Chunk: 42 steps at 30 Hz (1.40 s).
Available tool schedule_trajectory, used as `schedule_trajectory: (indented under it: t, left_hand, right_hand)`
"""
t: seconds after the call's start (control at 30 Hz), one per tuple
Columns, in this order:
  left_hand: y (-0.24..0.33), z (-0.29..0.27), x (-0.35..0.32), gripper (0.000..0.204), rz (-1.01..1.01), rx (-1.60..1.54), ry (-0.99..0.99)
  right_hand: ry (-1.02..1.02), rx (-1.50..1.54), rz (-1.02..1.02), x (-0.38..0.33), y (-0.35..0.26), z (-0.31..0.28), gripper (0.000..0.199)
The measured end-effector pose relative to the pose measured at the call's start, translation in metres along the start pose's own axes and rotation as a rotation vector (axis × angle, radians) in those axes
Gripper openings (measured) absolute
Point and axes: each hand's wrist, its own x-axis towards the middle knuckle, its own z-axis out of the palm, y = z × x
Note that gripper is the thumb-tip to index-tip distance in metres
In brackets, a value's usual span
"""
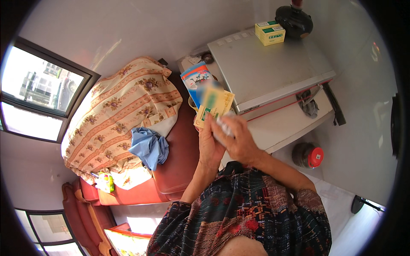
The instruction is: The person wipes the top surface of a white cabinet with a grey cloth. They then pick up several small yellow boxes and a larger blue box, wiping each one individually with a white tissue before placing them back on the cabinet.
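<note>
Holding a small yellow-and-green carton up in front of the chest, left hand wraps it from below, fingers closed on its lower end. Right hand is right beside, touching the left one, fingers pinched together on a whitish crinkly thing, maybe foil or a blister strip, too blurred to tell which. Carton sits just above both hands, tilted, its top partly blurred.

Behind the carton: a blue-and-white box or packet standing near the corner of a grey metal-topped cabinet. On that cabinet's far end, a yellow box with green labels just beside a black rounded appliance. Lower white shelf under the grey top holds a dark crumpled item. On the floor by the shelf, a dark jar with a red lid.

Left side: red sofa covered by a floral striped cloth, blue crumpled cloth lying on it, a small green-yellow packet at the cloth's lower edge. Window at far left. Person wears a dark patterned shirt.
</note>
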Motion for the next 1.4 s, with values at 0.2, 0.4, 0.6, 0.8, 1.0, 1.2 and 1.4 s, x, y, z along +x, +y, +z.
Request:
schedule_trajectory:
  t: [0.2,0.4,0.6,0.8,1.0,1.2,1.4]
  left_hand:
    - [0.003,0.002,-0.007,0.039,-0.014,-0.014,0.109]
    - [-0.007,0.006,-0.005,0.046,0.091,0.064,0.103]
    - [-0.005,0.002,0.006,0.039,0.206,0.131,0.077]
    - [0.000,-0.011,0.000,0.033,0.274,0.150,-0.005]
    - [-0.018,0.006,-0.002,0.046,0.226,0.229,0.006]
    - [-0.020,-0.014,-0.007,0.046,0.146,0.332,0.011]
    - [-0.017,-0.008,-0.004,0.049,0.269,0.453,-0.018]
  right_hand:
    - [-0.018,0.755,0.398,-0.017,0.013,-0.016,0.049]
    - [0.297,0.882,0.777,0.014,0.031,0.009,0.047]
    - [0.023,0.472,0.480,0.002,-0.003,0.015,0.051]
    - [-0.224,0.666,0.248,0.013,-0.009,-0.034,0.054]
    - [0.113,0.174,0.300,0.028,0.023,-0.018,0.058]
    - [-0.017,0.187,0.042,0.030,0.002,-0.011,0.038]
    - [0.044,0.205,0.196,0.028,0.022,-0.011,0.045]
